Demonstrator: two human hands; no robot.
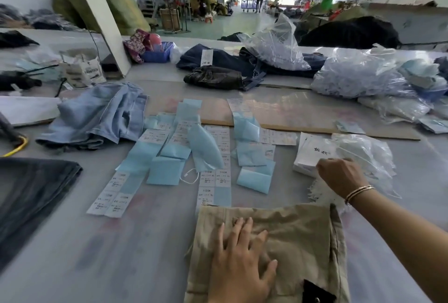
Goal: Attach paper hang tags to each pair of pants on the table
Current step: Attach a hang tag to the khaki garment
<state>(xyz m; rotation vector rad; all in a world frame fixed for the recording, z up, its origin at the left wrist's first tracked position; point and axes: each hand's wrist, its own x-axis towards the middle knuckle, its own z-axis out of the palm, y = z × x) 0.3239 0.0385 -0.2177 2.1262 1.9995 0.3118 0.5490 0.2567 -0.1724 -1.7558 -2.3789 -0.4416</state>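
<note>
A folded pair of khaki pants [300,237] lies at the table's near edge in front of me. My left hand [242,261] rests flat on it with straight, spread fingers. My right hand [341,176] reaches to the right onto a stack of white paper hang tags [312,152], knuckles up; its fingertips are hidden, so I cannot see whether it holds a tag. A bunch of white strings [322,192] lies under that wrist. Strips of white size stickers on blue backing [213,179] cover the middle of the table.
Light blue jeans [97,116] lie crumpled at the left and dark jeans [31,203] at the near left. More dark pants [218,77] and clear plastic bags [358,77] sit at the far side. A cardboard sheet [291,113] lies beyond the stickers.
</note>
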